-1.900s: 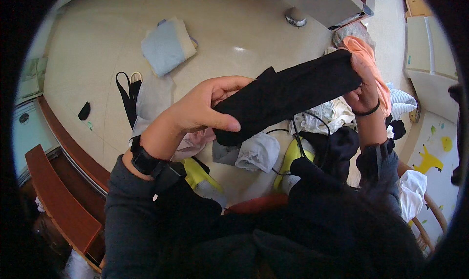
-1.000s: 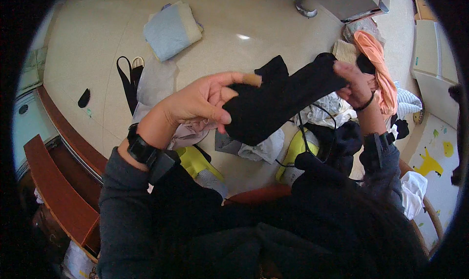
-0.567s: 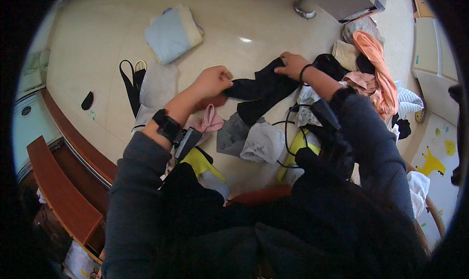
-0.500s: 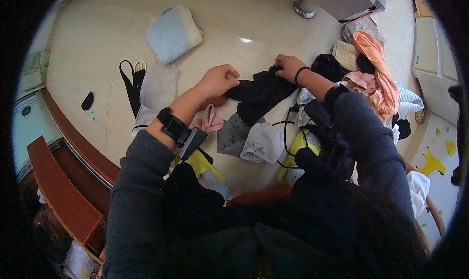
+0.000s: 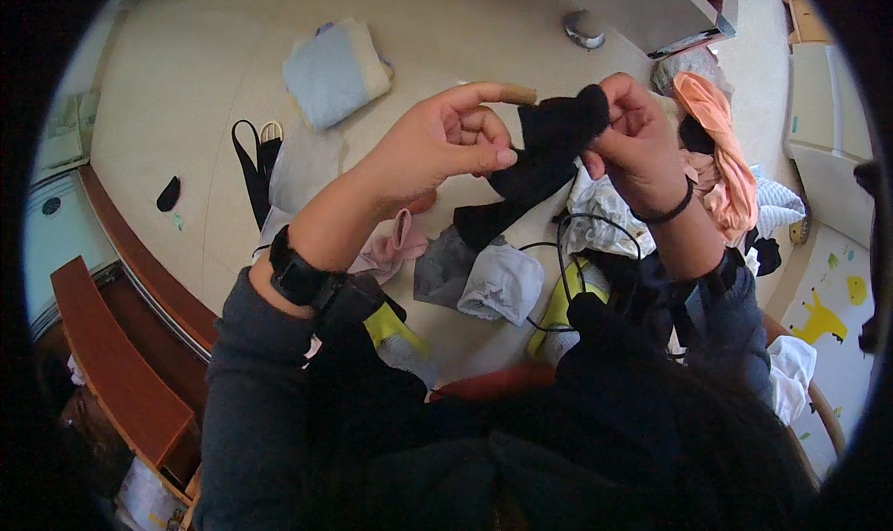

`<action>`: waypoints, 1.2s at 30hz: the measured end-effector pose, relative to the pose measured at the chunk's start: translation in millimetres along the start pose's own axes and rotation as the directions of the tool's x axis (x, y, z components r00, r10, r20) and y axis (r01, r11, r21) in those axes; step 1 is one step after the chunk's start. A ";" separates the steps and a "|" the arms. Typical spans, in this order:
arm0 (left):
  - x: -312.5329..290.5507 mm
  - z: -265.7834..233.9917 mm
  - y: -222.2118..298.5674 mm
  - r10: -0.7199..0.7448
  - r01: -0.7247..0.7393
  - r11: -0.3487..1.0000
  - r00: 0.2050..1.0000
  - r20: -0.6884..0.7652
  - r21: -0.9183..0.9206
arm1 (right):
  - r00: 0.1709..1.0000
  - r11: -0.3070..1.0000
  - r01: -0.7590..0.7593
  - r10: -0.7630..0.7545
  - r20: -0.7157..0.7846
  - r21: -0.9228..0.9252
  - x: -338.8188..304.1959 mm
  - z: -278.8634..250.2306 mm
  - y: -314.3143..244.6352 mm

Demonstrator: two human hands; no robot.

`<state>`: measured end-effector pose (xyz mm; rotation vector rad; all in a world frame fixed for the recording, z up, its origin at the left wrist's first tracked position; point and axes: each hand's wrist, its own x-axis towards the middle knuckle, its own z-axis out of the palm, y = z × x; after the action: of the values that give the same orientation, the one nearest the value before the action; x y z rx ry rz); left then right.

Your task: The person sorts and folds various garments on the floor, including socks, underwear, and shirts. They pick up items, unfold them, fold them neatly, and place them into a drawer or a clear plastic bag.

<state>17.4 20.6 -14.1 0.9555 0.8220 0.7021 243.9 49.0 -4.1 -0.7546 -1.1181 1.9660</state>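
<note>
A black sock [image 5: 544,154] hangs above the floor, its upper end pinched between the thumb and fingers of my right hand [image 5: 637,136]. My left hand [image 5: 446,136] is beside its left edge, index finger stretched out over it and thumb apart; the other fingers are curled with nothing visible in them. The index fingertip has a tan covering. Lower down, a black fabric end [image 5: 484,222] touches or nearly touches a grey cloth piece [image 5: 446,266]; whether it belongs to the same sock I cannot tell. Next to that lies a light grey bundled sock [image 5: 502,285].
A pink cloth [image 5: 395,247] lies near my left forearm. A folded blue-and-cream towel [image 5: 335,75] is farther off, a black strap [image 5: 253,173] at left. Peach clothing [image 5: 716,150] is heaped at right. A black cable [image 5: 563,233] loops near my yellow-and-grey shoes [image 5: 395,331].
Both hands have risen from the floor. My right hand has lifted the black sock, and my left hand's fingers have spread beside it.
</note>
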 end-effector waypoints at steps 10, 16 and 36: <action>-3.6 14.5 25.1 -0.064 0.087 0.944 0.994 0.083 -0.320 | 1.000 0.983 -0.001 0.007 -0.030 0.185 -2.2 7.4 -6.6; 1.3 24.3 13.3 0.044 -0.040 0.998 0.997 -0.066 0.056 | 0.993 0.978 -0.079 0.095 -0.074 0.194 -3.1 14.3 -7.0; -3.7 6.7 23.7 0.010 -0.050 0.961 0.990 -0.144 -0.272 | 0.934 0.962 0.257 -0.272 -0.231 -0.094 1.0 6.4 -4.7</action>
<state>17.6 24.6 10.5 0.6733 0.8099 0.8934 239.9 48.6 2.8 -0.8072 -1.0752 1.5748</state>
